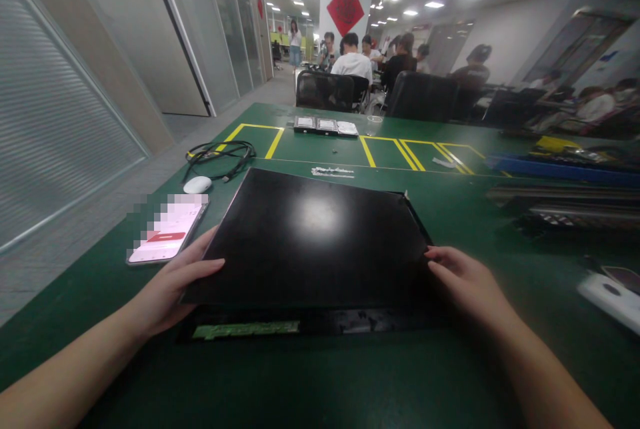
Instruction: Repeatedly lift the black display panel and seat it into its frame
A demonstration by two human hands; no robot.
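A dark, glossy LCD panel [320, 242] fills the middle of the view, a ceiling light reflected in it. My left hand [183, 275] grips its left edge, thumb on the face and the other fingers behind. At the right edge my right hand [457, 269] is closed, fingertips and thumb pinching the side. Below the panel's near edge shows a black frame [370, 321] with a long green circuit board [245, 329] at its left part. The panel appears tilted over this frame; whether they still touch at the far side is hidden.
On the left lie a lit phone [170, 232], a white mouse [197, 185] and a coiled black cable [225, 152]. Several drives [326, 125] sit farther back near a clear cup [374, 125]. A blue tray [550, 169] and a white device [610, 299] are at right. People sit beyond.
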